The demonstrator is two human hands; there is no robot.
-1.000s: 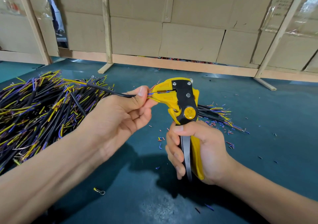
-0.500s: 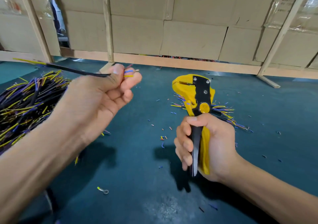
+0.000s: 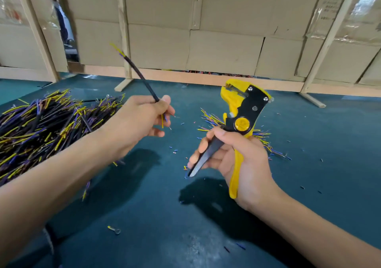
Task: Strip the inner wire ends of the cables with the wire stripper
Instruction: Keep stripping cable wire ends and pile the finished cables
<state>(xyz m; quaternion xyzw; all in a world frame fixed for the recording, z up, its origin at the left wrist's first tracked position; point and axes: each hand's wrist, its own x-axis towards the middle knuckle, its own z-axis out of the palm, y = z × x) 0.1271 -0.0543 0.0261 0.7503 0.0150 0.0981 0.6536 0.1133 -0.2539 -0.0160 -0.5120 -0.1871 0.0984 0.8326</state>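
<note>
Black-sheathed cable (image 3: 137,72) slants up from the left hand (image 3: 138,121), which pinches it above the table (image 3: 144,216); well apart, the right hand (image 3: 237,158) grips the yellow wire stripper (image 3: 241,113) upright.

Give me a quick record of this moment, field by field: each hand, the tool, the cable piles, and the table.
left hand: grips one black cable, raised, stripped ends by the fingers
right hand: holds the wire stripper by its handles, head up, apart from the cable
big cable pile: on the left
small cable pile: behind the stripper
table: green mat, insulation bits scattered
</note>
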